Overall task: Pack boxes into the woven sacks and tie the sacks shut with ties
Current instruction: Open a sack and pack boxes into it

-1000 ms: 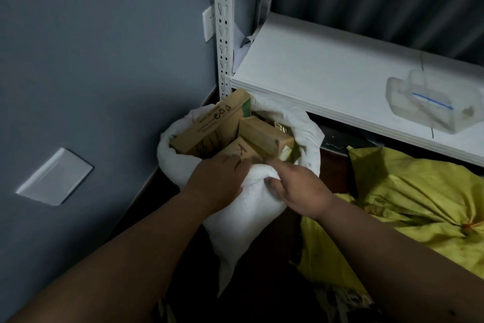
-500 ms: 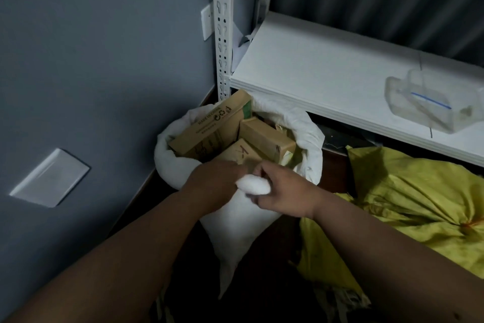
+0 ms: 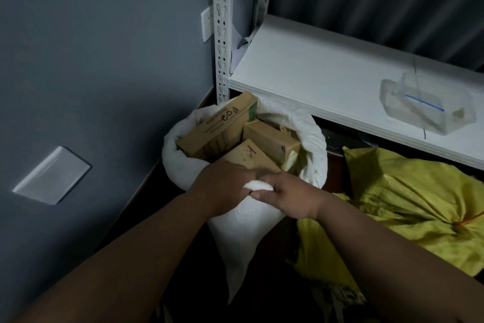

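Observation:
A white woven sack [image 3: 243, 228] stands open on the floor in the corner beside the rack. Several brown cardboard boxes fill its mouth: a long one [image 3: 217, 129] leaning at the left, a shorter one [image 3: 269, 138] at the right, and one marked with pen [image 3: 248, 156] at the front. My left hand [image 3: 222, 184] and my right hand [image 3: 288, 194] meet at the sack's near rim. Both grip a bunched fold of the white fabric between them. A yellow sack [image 3: 408, 199], tied shut with a red tie [image 3: 463, 222], lies to the right.
A white rack shelf [image 3: 314, 79] juts over the sacks, held by a perforated upright [image 3: 222, 29]. A clear plastic container [image 3: 427, 105] sits on the shelf. The grey wall [image 3: 91, 61] closes the left side, with two wall plates on it.
My hands have drawn together at the sack's near rim and gathered a fold of white fabric between them. The boxes have not moved.

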